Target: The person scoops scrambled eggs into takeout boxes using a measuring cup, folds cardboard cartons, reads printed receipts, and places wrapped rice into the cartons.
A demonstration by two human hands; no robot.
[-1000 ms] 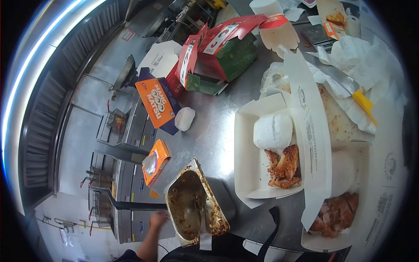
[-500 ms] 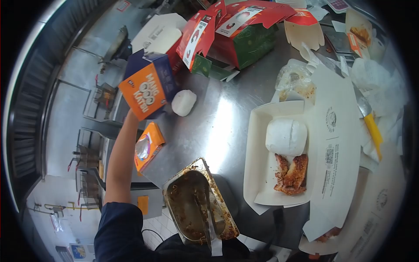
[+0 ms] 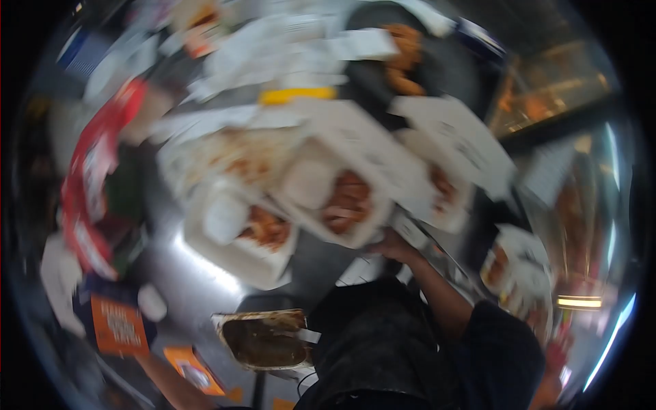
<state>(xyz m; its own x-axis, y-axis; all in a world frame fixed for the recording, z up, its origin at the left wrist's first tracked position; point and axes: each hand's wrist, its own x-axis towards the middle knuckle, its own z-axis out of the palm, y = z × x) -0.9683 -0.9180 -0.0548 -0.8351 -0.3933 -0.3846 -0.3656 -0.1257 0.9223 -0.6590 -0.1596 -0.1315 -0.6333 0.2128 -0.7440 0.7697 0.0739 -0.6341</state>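
At lower left, my left hand is hidden behind an orange and purple carton [image 3: 119, 326]; the bare forearm [image 3: 174, 386] runs up to its lower edge. A small white rounded bundle [image 3: 152, 303] lies beside it. My right hand [image 3: 396, 246], blurred, is at the near corner of a white food box [image 3: 352, 236], its fingers near or touching it. This box holds a white rounded bundle [image 3: 307, 181] and browned meat pieces [image 3: 347, 201]. Left of it, another open white box [image 3: 263, 273] has a white bundle [image 3: 225, 217] and browned meat [image 3: 264, 227].
A stained metal pan [image 3: 266, 338] sits near my body, with a flat orange carton [image 3: 193, 371] to its left. Red cartons [image 3: 89, 198] stand at left. More white boxes [image 3: 471, 143] and a dark round pan [image 3: 444, 61] are farther right. Part of another person [image 3: 557, 355] shows at far right.
The view has swung right and blurred, so the carton now appears lower left. My right arm has come into view at the white boxes. My left arm still reaches to the carton.
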